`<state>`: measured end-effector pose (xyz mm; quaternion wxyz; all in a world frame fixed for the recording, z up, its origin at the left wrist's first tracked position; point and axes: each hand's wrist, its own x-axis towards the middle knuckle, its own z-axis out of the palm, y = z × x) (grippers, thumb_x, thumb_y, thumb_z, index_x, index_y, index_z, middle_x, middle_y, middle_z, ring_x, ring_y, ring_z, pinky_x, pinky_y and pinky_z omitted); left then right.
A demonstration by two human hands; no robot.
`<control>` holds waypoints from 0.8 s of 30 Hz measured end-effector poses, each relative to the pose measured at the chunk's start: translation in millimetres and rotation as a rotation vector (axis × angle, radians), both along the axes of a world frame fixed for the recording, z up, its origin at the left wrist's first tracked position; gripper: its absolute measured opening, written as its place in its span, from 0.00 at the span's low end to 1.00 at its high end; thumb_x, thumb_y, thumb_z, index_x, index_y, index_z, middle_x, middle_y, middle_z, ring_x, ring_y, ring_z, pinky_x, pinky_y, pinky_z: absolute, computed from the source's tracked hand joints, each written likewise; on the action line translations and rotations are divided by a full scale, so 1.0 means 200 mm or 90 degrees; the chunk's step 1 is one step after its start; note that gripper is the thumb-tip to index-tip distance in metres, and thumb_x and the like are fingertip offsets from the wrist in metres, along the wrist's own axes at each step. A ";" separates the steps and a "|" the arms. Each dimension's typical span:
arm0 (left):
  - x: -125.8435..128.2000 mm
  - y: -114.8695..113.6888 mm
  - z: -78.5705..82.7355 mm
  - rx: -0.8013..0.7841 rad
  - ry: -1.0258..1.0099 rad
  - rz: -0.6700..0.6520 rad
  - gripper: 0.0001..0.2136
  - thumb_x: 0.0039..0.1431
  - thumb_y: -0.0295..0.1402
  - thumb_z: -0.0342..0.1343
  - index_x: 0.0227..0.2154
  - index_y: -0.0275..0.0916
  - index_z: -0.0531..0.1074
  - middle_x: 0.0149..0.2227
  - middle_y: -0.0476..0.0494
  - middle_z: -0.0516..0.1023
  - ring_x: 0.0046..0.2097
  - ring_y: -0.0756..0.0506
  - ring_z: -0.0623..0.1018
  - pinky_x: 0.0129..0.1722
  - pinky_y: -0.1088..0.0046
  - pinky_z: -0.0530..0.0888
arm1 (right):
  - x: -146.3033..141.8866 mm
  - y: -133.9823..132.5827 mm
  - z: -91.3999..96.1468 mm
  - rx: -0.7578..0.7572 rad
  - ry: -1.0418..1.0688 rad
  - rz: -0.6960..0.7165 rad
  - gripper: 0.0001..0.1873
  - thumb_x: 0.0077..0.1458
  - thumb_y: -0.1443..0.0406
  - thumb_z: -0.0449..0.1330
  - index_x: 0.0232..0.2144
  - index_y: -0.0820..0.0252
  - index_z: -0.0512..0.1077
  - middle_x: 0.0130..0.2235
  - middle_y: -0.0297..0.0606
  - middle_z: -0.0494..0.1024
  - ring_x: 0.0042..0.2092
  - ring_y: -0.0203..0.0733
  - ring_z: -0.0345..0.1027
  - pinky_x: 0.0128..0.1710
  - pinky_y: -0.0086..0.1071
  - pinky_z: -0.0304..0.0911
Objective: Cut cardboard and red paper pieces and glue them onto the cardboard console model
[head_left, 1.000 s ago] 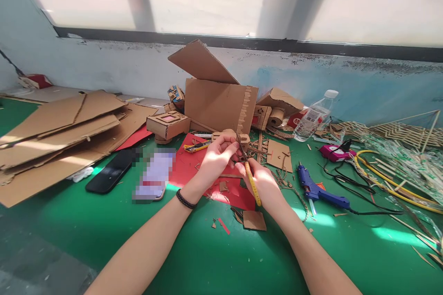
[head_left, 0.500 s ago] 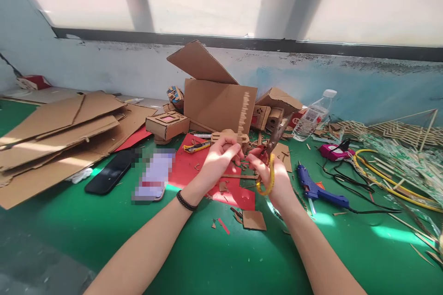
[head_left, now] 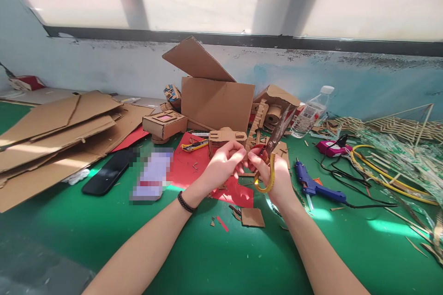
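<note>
A ridged strip of corrugated cardboard (head_left: 258, 122) rises, tilted to the right, from between my fingertips. My left hand (head_left: 226, 161) is closed, its thumb and fingers pinched at the strip's lower end, which the fingers mostly hide. My right hand (head_left: 275, 177) grips a pair of scissors (head_left: 279, 131), blades pointing up and away, with one yellow handle loop hanging by the palm. Right thumb and fingertips also meet close to the strip's base; whether they touch it, I cannot tell. Just behind the left hand stands a small cardboard piece with slots (head_left: 226, 137).
Beneath my hands lies red paper (head_left: 187, 166) with cardboard scraps and a yellow utility knife (head_left: 195, 146). At left are stacked cardboard sheets (head_left: 58, 133) and two phones, one dark (head_left: 107, 173). A blue glue gun (head_left: 318, 189), its cable and a water bottle (head_left: 311, 113) are at right.
The ridged cardboard strip has swung from nearly upright to leaning right, closer to the scissors. My hands have drawn closer together, and the slotted cardboard piece shows more. The camera view has shifted slightly.
</note>
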<state>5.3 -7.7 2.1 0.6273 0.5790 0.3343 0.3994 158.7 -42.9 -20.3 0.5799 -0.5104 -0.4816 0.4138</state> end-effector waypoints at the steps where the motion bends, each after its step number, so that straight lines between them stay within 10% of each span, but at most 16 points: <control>1: 0.00 0.00 0.00 0.004 0.004 -0.001 0.11 0.64 0.44 0.57 0.35 0.41 0.68 0.27 0.50 0.75 0.26 0.49 0.74 0.22 0.77 0.69 | 0.00 0.00 0.00 -0.003 -0.001 0.005 0.20 0.53 0.48 0.66 0.33 0.59 0.73 0.29 0.34 0.74 0.32 0.41 0.65 0.33 0.34 0.61; 11: -0.01 0.00 0.01 -0.026 -0.010 -0.006 0.12 0.64 0.45 0.58 0.34 0.41 0.67 0.25 0.52 0.73 0.25 0.50 0.73 0.22 0.77 0.70 | 0.00 -0.01 0.03 -0.027 -0.086 -0.018 0.25 0.50 0.42 0.65 0.32 0.57 0.71 0.26 0.32 0.70 0.29 0.40 0.61 0.30 0.34 0.60; 24: -0.02 0.05 0.03 0.059 -0.148 0.222 0.12 0.64 0.43 0.59 0.37 0.41 0.66 0.30 0.50 0.78 0.22 0.52 0.72 0.19 0.77 0.69 | -0.01 0.01 -0.07 -0.099 -0.321 0.166 0.23 0.60 0.42 0.58 0.31 0.53 0.67 0.28 0.31 0.69 0.30 0.41 0.57 0.31 0.35 0.57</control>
